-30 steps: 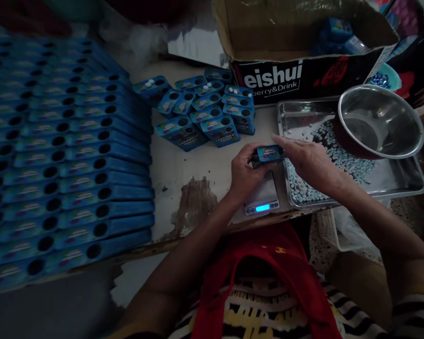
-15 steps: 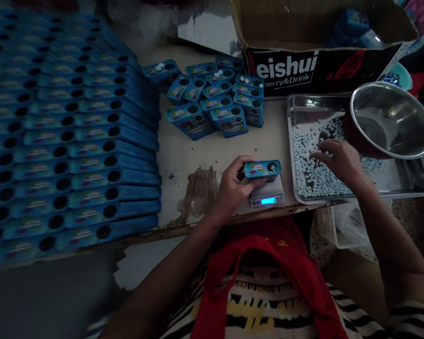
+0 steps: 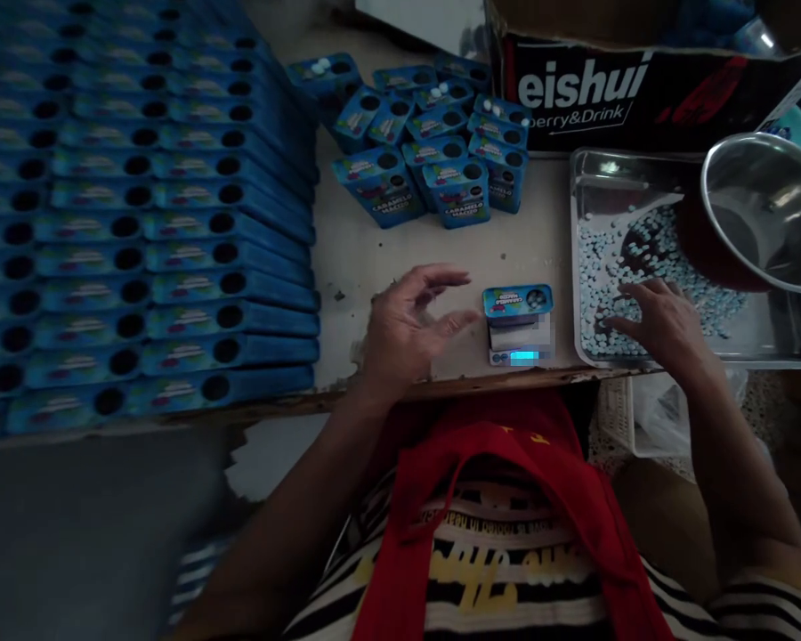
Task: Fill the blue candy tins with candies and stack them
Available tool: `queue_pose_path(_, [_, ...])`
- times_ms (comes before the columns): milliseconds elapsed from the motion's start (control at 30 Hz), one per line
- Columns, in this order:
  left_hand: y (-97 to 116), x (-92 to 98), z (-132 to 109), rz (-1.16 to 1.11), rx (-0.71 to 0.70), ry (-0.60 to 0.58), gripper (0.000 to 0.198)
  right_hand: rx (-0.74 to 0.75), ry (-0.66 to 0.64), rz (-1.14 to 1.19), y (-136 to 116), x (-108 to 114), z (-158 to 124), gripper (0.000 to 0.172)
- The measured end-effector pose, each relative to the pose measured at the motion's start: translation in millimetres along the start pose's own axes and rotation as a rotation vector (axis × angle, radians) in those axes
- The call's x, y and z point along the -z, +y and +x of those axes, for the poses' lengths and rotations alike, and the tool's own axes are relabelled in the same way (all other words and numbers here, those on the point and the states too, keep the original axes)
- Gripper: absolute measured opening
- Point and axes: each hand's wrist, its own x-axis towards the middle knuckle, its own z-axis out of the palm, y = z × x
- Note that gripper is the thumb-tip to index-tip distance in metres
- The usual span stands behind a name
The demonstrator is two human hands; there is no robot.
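A small blue tin (image 3: 517, 301) with a round hole in its lid rests on a pocket scale (image 3: 521, 343) whose display glows blue. My left hand (image 3: 407, 325) hovers just left of the tin, fingers spread, holding nothing. My right hand (image 3: 660, 322) lies in the steel tray (image 3: 597, 174) on the heap of small pale tablets (image 3: 607, 267); its fingers are bent down onto them, and I cannot see whether they grip any.
Rows of blue tins (image 3: 140, 231) cover the left of the table. A loose cluster of blue tins (image 3: 433, 151) stands behind the scale. A cardboard box (image 3: 641, 85) stands at the back right. A steel bowl (image 3: 767, 209) leans over the tray.
My left hand let go of the tin, which now sits on the scale, and drew off to the left. My right hand went from the tin into the tray of tablets.
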Motion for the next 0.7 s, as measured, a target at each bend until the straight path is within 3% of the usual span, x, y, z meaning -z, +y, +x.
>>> queue_pose_path(100, [10, 17.3, 4, 0.083, -0.032, 0.122, 0.037, 0.026, -0.085, -0.095, -2, 2, -3, 0.056])
queue_pose_path(167, [16, 23.7, 6, 0.107, -0.046, 0.148, 0.045, 0.051, -0.103, -0.095, -4, -1, 0, 0.049])
queue_pose_path(267, [25, 29.8, 7, 0.155, -0.068, 0.069, 0.07, 0.054, -0.08, 0.003, -4, -7, 11, 0.033])
queue_pose_path(367, [30, 35.3, 7, 0.328, -0.063, -0.083, 0.081, -0.014, -0.034, 0.159, 2, -8, 22, 0.021])
queue_pose_path(467, [30, 37.9, 6, 0.475, -0.091, -0.184, 0.073, -0.119, 0.028, 0.32, 11, -2, 26, 0.015])
queue_pose_path(700, [36, 28.9, 6, 0.511, -0.094, -0.184, 0.053, -0.199, 0.018, 0.606, 27, -2, 27, 0.022])
